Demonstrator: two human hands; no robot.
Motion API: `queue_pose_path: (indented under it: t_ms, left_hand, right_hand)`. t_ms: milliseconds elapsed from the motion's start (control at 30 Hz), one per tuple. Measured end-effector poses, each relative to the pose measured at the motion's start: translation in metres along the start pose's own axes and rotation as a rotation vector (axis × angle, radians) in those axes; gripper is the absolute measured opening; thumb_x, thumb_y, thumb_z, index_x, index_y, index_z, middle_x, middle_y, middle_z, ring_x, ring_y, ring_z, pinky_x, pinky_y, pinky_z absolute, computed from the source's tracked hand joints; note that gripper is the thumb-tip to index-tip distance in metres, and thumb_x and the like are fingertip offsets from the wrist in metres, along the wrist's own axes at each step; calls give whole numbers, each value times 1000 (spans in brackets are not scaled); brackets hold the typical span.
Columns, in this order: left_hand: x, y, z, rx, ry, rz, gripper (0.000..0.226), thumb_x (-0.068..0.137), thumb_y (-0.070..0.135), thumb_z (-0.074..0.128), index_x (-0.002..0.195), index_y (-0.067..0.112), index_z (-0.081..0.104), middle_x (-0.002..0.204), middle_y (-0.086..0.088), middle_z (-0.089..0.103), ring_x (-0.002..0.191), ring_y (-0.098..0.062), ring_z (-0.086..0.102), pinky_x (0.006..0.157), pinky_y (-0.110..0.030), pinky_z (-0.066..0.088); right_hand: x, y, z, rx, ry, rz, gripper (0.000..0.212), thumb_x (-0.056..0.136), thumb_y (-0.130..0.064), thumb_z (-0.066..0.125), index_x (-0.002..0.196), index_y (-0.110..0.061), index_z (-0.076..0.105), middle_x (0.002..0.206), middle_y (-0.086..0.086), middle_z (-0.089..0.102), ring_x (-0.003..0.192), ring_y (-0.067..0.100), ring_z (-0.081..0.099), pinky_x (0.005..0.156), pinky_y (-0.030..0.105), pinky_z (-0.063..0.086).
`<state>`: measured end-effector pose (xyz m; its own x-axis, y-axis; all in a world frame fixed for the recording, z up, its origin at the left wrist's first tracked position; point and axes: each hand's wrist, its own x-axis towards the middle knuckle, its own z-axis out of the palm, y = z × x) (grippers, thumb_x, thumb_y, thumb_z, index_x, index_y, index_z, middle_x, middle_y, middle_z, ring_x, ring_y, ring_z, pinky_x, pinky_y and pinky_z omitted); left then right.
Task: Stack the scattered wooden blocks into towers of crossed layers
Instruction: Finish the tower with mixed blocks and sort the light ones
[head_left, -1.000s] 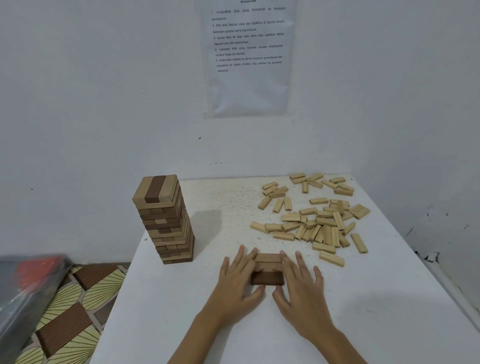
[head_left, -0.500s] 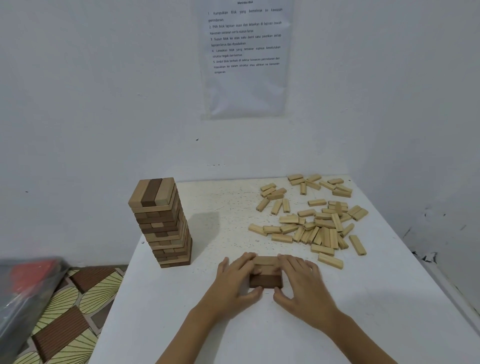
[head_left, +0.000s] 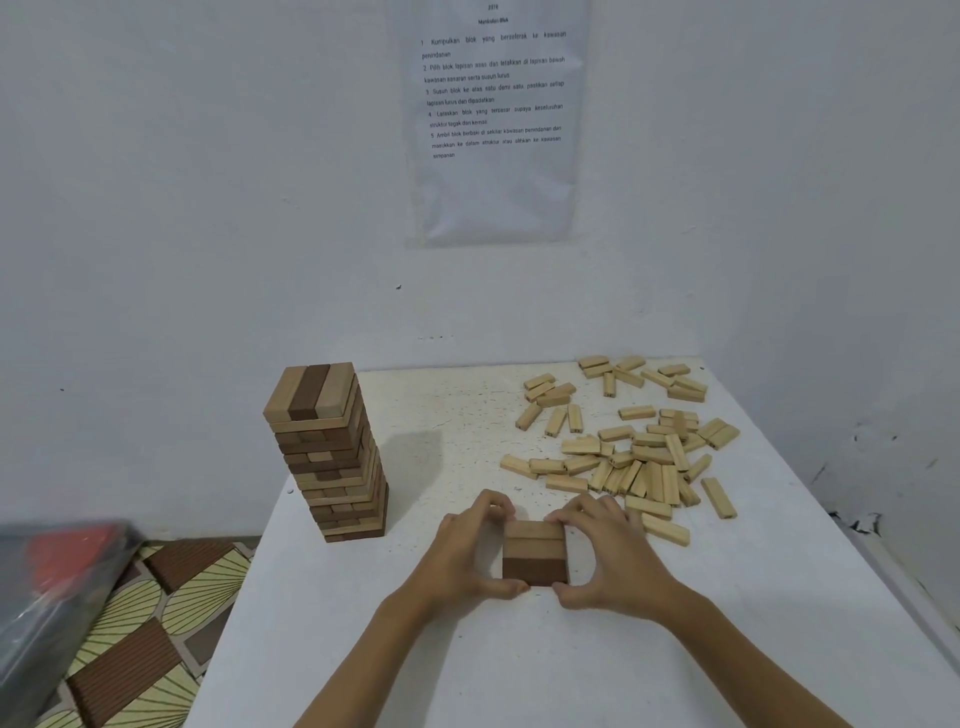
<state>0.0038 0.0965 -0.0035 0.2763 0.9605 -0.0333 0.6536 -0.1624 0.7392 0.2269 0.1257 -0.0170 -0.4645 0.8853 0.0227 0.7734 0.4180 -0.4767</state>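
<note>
Wooden base layer (head_left: 535, 552), toward the table (head_left: 363, 649) front edge: left hand (head_left: 467, 551) and right hand (head_left: 608, 556) are pinching it, best squeezing evenly so ends sit flush.

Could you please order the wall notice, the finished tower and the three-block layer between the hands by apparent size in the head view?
1. wall notice
2. finished tower
3. three-block layer, which looks smallest though it is nearest the camera
</note>
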Motion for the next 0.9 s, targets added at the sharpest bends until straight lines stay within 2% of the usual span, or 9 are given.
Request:
queue_pose_path:
  t_ms: [67, 167, 233, 333, 500, 600, 667, 767, 900]
  left_hand:
    - [-3, 4, 0, -35, 21, 24, 68, 62, 38, 87, 111, 39, 40, 116, 15, 56, 111, -9, 50, 89, -28, 43]
    - [-10, 9, -4, -113, 74, 46, 66, 63, 31, 88, 112, 32, 44, 113, 15, 57, 114, -6, 52, 93, -19, 39]
    - [-17, 16, -12, -153, 112, 55, 67, 64, 28, 87, 116, 31, 43, 116, 16, 58, 118, -3, 51, 95, -16, 34]
    - [-29, 32, -31, -224, 181, 75, 69, 68, 25, 86, 123, 30, 43, 121, 17, 59, 124, -3, 49, 101, -20, 34]
    - [-55, 66, -57, -367, 304, 132, 69, 87, 23, 71, 142, 40, 32, 141, 32, 43, 135, 8, 35, 109, -12, 30]
    - [-62, 74, -66, -424, 405, 170, 64, 96, 19, 58, 147, 37, 26, 147, 35, 33, 139, 7, 28, 116, -27, 29]
    - [-65, 76, -73, -439, 486, 175, 62, 95, 21, 51, 148, 39, 22, 148, 36, 30, 141, 7, 24, 118, -35, 27]
    - [-68, 78, -87, -416, 590, 159, 64, 93, 30, 47, 147, 46, 18, 151, 34, 25, 141, 8, 22, 118, -38, 29]
    - [-70, 73, -112, -455, 707, 118, 60, 91, 40, 43, 145, 54, 20, 148, 39, 23, 138, 10, 26, 115, -37, 29]
  right_hand:
    - [-2, -1, 0, 101, 12, -15, 69, 58, -58, 67, 123, -40, 52, 113, -23, 42, 111, 1, 35, 94, 28, 24]
    - [-5, -5, -3, 291, 27, -23, 66, 57, -50, 72, 120, -42, 52, 115, -23, 46, 114, -1, 39, 97, 24, 32]
    - [-7, -14, -11, 384, 47, -35, 64, 56, -44, 74, 117, -45, 53, 117, -23, 47, 113, 0, 43, 92, 14, 34]
    - [-3, -32, -31, 424, 113, -81, 63, 54, -43, 73, 115, -41, 57, 114, -21, 50, 107, 4, 48, 86, 7, 35]
    - [12, -68, -70, 396, 179, -173, 61, 54, -45, 73, 113, -39, 58, 110, -22, 51, 106, 8, 50, 90, 18, 41]
    - [24, -96, -83, 339, 212, -219, 63, 53, -51, 68, 114, -38, 56, 108, -26, 48, 105, 4, 47, 87, 15, 37]
    - [35, -115, -88, 315, 238, -248, 64, 53, -53, 66, 114, -36, 57, 106, -26, 48, 103, 5, 46, 88, 20, 38]
    - [54, -141, -92, 301, 262, -286, 64, 52, -55, 64, 112, -36, 57, 104, -26, 47, 102, 4, 45, 91, 30, 39]
    - [78, -174, -93, 276, 285, -340, 62, 51, -59, 58, 110, -39, 53, 102, -25, 45, 101, -1, 41, 93, 27, 35]
